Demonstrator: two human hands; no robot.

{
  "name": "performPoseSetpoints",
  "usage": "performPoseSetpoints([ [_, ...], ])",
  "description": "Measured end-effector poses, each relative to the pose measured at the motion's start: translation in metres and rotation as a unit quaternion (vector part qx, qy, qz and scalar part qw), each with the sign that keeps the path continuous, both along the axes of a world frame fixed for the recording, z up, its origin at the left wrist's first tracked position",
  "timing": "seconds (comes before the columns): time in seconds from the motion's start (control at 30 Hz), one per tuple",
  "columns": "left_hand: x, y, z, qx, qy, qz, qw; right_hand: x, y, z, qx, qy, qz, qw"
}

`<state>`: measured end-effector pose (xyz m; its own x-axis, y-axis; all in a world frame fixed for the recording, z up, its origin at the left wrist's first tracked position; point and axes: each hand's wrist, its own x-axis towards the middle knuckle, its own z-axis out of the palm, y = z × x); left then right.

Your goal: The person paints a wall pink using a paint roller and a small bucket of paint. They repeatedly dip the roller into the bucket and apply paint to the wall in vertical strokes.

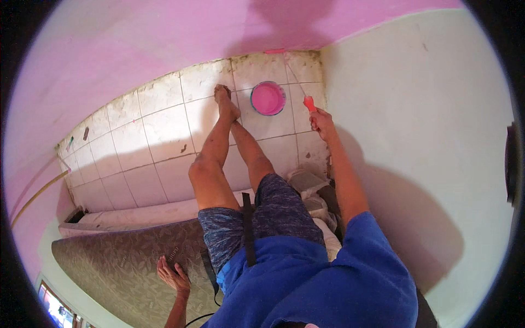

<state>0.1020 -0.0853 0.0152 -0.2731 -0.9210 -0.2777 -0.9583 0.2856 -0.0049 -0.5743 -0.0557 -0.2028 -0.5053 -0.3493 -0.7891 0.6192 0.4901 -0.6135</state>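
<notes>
My right hand is closed around the red-orange handle of a paint roller. Its thin metal rod reaches away to a pink roller head, which lies at the foot of the pink wall. Left of the handle, a round bucket of pink paint stands on the tiles near my feet. My left hand rests with fingers spread on a brown leaf-patterned mattress and holds nothing.
A whitish wall rises close on my right. Pale floor tiles have dirt along the wall edge. Crumpled plastic lies beside my right thigh. A long pole leans at the far left; small objects lie on the floor nearby.
</notes>
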Motion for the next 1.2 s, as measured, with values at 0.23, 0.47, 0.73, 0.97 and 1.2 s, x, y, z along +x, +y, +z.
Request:
performPoseSetpoints([
  [0.23, 0.002, 0.004, -0.002, 0.006, -0.001, 0.016, 1.000, -0.006, 0.013, 0.047, -0.037, 0.009, 0.011, 0.999],
  [0.47, 0.002, -0.001, -0.013, -0.024, 0.012, -0.010, 1.000, -0.008, 0.010, 0.005, -0.055, -0.011, 0.000, 0.998],
  [0.73, 0.008, 0.001, -0.015, -0.016, 0.020, 0.009, 1.000, 0.001, 0.011, 0.055, -0.058, 0.009, 0.004, 0.998],
  [0.97, 0.005, 0.002, -0.016, -0.035, 0.018, -0.005, 0.999, 0.010, 0.034, 0.061, -0.085, 0.015, -0.008, 0.996],
  [1.2, 0.000, 0.000, -0.009, -0.034, 0.018, 0.005, 0.999, 0.004, -0.023, 0.036, -0.036, 0.003, -0.003, 0.999],
])
